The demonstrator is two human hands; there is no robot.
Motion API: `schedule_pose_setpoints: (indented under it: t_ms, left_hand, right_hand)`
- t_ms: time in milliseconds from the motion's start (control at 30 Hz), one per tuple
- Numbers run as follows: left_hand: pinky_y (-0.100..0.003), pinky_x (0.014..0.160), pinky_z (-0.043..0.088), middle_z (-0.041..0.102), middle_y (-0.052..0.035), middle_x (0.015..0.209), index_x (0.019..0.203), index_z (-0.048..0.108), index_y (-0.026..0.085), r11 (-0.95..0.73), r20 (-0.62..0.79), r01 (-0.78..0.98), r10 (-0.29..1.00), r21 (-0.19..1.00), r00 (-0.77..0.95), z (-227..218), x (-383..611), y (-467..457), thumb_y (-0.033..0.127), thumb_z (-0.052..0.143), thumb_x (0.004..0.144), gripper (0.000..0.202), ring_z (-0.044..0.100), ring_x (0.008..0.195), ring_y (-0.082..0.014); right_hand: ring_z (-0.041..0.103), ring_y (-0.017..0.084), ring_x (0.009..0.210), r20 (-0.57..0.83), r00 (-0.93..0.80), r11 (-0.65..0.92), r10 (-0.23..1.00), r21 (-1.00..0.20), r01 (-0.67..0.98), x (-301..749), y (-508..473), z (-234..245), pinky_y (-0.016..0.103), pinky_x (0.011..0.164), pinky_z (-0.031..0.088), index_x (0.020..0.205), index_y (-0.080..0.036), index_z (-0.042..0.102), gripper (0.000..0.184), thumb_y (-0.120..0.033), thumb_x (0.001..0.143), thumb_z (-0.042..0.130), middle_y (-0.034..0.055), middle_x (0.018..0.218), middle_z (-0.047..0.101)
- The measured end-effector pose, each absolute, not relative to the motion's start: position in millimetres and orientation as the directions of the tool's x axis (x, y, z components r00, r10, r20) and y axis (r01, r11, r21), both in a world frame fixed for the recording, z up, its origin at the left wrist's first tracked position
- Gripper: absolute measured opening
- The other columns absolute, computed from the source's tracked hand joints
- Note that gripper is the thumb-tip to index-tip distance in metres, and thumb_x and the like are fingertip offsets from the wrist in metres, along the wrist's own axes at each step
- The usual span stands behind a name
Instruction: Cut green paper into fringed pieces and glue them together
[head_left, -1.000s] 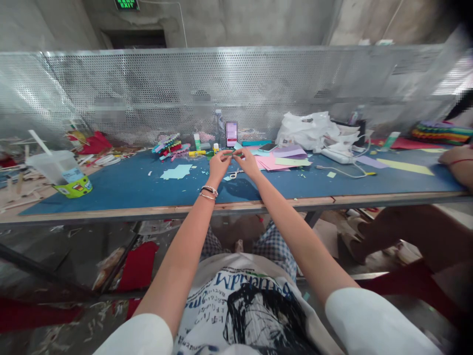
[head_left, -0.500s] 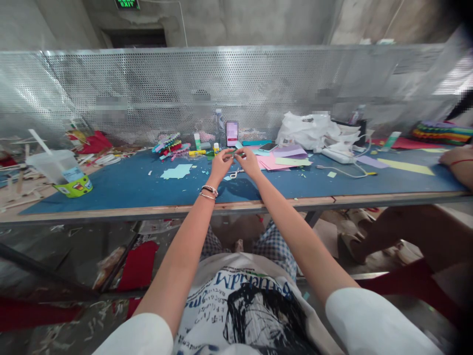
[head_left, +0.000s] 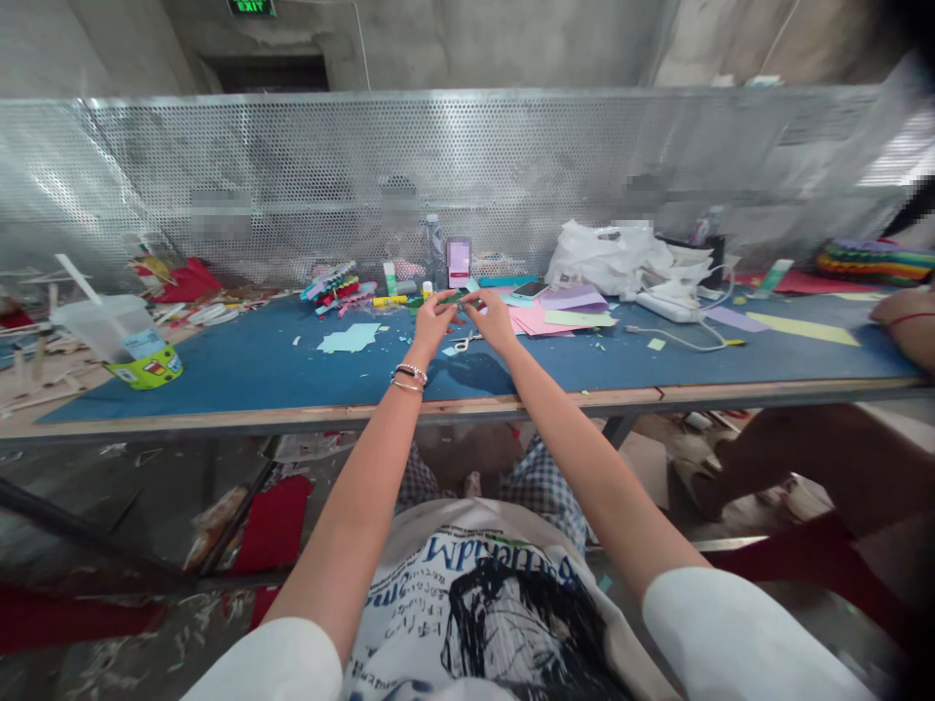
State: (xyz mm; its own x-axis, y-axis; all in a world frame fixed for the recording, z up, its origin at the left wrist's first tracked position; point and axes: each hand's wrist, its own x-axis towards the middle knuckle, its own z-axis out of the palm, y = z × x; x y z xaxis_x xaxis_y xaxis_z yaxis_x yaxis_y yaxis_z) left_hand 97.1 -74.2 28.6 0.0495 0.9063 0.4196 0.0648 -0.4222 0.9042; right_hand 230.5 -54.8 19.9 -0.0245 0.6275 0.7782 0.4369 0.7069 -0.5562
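My left hand [head_left: 433,327] and my right hand [head_left: 494,319] meet fingertip to fingertip above the blue tabletop [head_left: 278,365]. Both are closed in a pinch on something small; a thin greenish sliver shows at the fingertips, too small to name. Just below them lie scissors [head_left: 465,343] with pale handles. Beyond the fingers a phone [head_left: 459,261] stands upright with its screen lit. A yellow marker-like stick [head_left: 390,302] and a glue stick [head_left: 391,279] are to the left of my hands. Pink paper [head_left: 537,322] is on the right.
Light blue paper [head_left: 349,338] lies at left, near a plastic cup [head_left: 121,336] with a straw. A white plastic bag [head_left: 599,259], a second phone [head_left: 530,290] and a cable [head_left: 687,341] are at right. Another person's arm [head_left: 906,321] rests at the far right. A perforated metal screen [head_left: 292,175] runs behind.
My left hand has shifted slightly left and its wrist has turned a little. My right hand stays nearly where it was, and the things on the table have not moved.
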Motion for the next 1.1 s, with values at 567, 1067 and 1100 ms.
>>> schedule_pose_setpoints:
  t_ms: [567,1067,1100]
  left_hand:
    - [-0.018,0.057,0.045,0.068,-0.0056,0.091,0.117,0.056,0.019,-0.322,0.322,-0.049,0.947,0.946,-0.001,32.4,95.7,-77.4,0.03,0.061,0.079,0.039,0.066,0.072,-0.0122]
    - [-0.018,0.056,0.045,0.069,-0.0055,0.091,0.113,0.059,0.02,-0.354,0.355,-0.029,0.934,0.935,0.039,29.8,95.3,-74.7,0.026,0.059,0.08,0.033,0.067,0.074,-0.0122]
    - [-0.018,0.055,0.045,0.069,-0.0055,0.091,0.113,0.059,0.02,-0.357,0.358,-0.034,0.933,0.934,0.039,29.7,95.3,-74.6,0.025,0.059,0.08,0.034,0.067,0.074,-0.0123]
  right_hand:
    - [0.051,0.02,0.095,0.866,-0.103,0.719,0.489,-0.333,0.61,230.4,-67.5,20.8,0.036,0.088,0.043,0.092,-0.019,0.064,0.018,-0.018,0.082,0.048,0.0075,0.094,0.051]
    - [0.054,0.016,0.083,0.841,-0.047,0.751,0.539,-0.455,0.478,227.8,-73.0,27.3,0.031,0.073,0.048,0.086,-0.018,0.066,0.015,-0.023,0.081,0.052,0.0063,0.089,0.056]
    - [0.054,0.016,0.084,0.839,-0.047,0.753,0.542,-0.459,0.471,227.6,-73.0,27.2,0.031,0.074,0.048,0.086,-0.019,0.066,0.015,-0.024,0.081,0.053,0.0064,0.089,0.057]
